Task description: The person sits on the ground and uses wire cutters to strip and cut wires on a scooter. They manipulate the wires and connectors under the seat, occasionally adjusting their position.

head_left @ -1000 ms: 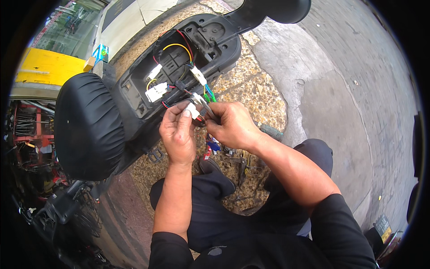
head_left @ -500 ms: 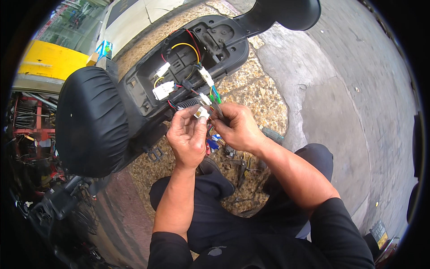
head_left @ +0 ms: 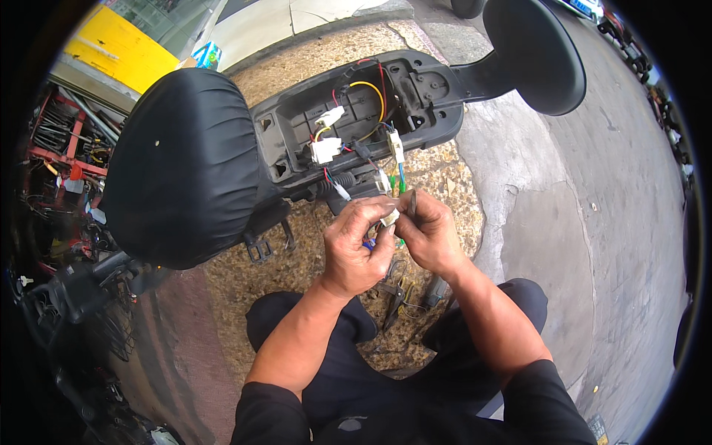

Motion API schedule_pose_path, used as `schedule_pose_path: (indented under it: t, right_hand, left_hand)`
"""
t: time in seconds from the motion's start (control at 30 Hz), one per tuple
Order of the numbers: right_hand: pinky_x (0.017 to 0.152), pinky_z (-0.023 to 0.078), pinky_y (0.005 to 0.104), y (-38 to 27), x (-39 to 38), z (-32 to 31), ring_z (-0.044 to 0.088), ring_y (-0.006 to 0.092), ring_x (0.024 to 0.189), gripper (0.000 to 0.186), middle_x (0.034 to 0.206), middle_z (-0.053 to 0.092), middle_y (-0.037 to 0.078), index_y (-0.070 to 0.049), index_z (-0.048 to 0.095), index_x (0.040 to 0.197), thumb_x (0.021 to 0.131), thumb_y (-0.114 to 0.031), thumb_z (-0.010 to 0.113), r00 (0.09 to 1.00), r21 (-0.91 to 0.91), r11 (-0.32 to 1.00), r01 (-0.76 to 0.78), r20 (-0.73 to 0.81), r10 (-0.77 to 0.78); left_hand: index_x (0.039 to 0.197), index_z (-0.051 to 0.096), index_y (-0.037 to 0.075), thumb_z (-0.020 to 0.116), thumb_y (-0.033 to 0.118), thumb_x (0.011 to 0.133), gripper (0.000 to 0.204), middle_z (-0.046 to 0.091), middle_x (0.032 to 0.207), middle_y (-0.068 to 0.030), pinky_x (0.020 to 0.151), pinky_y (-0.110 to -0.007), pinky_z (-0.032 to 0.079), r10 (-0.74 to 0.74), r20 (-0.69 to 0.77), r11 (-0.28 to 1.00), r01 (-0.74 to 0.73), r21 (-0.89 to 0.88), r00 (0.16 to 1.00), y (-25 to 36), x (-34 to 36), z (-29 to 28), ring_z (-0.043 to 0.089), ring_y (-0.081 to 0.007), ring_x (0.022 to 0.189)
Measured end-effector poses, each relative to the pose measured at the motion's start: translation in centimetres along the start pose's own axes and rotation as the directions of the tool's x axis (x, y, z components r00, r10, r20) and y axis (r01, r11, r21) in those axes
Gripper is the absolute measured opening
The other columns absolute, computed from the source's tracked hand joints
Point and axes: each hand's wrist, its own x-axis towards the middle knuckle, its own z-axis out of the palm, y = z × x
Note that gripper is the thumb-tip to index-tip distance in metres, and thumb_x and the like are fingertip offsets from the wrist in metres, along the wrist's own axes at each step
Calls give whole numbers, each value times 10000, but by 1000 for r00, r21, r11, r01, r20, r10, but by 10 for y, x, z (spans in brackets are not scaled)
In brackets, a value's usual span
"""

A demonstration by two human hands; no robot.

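My left hand (head_left: 354, 245) pinches a small white plastic wire connector (head_left: 390, 218) between thumb and fingers. Close against it, my right hand (head_left: 429, 231) is closed on a slim grey metal tool (head_left: 413, 203); its tip is hidden by the fingers, so its exact kind does not show. Just beyond my hands, another white connector (head_left: 396, 147) with blue and green wires hangs at the side of an open black compartment (head_left: 437, 119) on a scooter-like vehicle. A larger white connector block (head_left: 326, 150) and a smaller white connector (head_left: 329, 116) rest at that compartment, with yellow and red wires.
A padded black seat (head_left: 185, 167) rises at the left, and a black backrest-like part (head_left: 545, 55) sticks out at the far right. Pliers-like tools (head_left: 394, 302) and loose wires lie on the stone ground between my legs. Racks of red metal (head_left: 70, 133) stand far left.
The view has shifted, so the vehicle sits further right and lower in the picture. My hands have drawn closer together, still holding the connector and the metal tool.
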Motion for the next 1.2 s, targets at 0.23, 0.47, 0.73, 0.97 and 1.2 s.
schedule_pose_path:
  t: [0.23,0.47,0.73,0.97,1.2]
  right_hand:
    - [634,476,360,-5,1,-2,599,264,698,95,777,591,107,-13,642,854,805,67,655,997,-5,997,80,14,-80]
    - [608,454,372,-8,3,-3,576,277,672,90,765,575,114,-12,609,814,798,68,649,989,-68,987,146,4,-146]
    - [600,468,373,-3,0,-2,595,285,655,91,730,594,126,-16,599,805,788,56,651,997,-59,995,79,-23,-80]
    - [597,469,273,-3,-1,3,556,112,646,117,755,598,37,-12,603,865,835,91,648,999,-37,999,-34,-7,34]
    - [663,494,396,-5,3,5,619,315,717,78,776,622,131,-25,628,845,801,33,655,999,-77,996,48,-5,-49]
  left_hand:
    - [1047,629,-11,631,-94,778,281,705,1049,-153,843,-348,556,-114,-37,985,108,-135,993,0,-4,2,699,-261,982]
    - [1065,633,-14,616,-64,828,243,709,1031,-132,808,-307,552,-192,-21,959,184,-216,981,-6,-6,2,695,-184,926]
    - [1055,638,-41,625,-72,839,218,698,989,-117,766,-284,558,-330,-36,923,315,-223,943,-5,-9,6,694,-160,870]
    - [1069,636,-65,632,-97,850,221,687,1035,-116,772,-276,562,-360,-36,902,338,-270,932,-3,-7,2,691,-154,895]
    - [1085,627,-87,634,-99,862,223,678,1052,-121,791,-266,555,-426,-55,852,380,-359,903,-4,-7,1,675,-144,921]
